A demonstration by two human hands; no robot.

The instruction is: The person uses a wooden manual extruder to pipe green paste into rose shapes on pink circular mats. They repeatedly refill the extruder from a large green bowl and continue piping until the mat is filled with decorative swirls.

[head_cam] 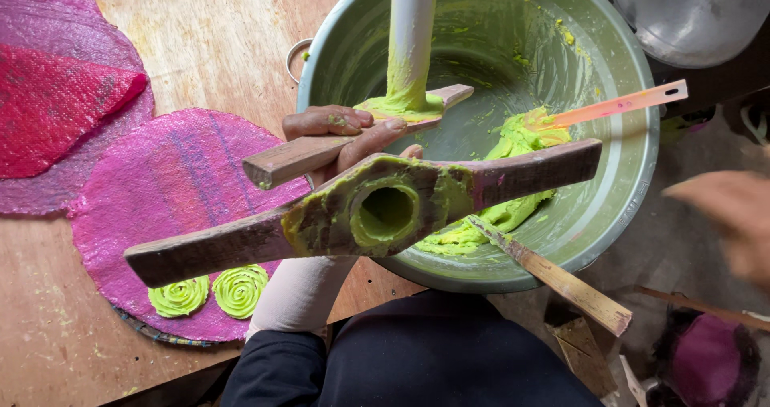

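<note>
Wooden table (pixel 224 38): left hand (pixel 353 138) grips wooden press (pixel 361 206) over bowl (pixel 626 174).

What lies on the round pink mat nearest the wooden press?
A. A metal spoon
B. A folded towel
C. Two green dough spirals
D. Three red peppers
C: two green spirals of piped dough sit side by side near the front edge of the pink mat, just below the handle of the wooden press that the left hand holds over the bowl.
</note>
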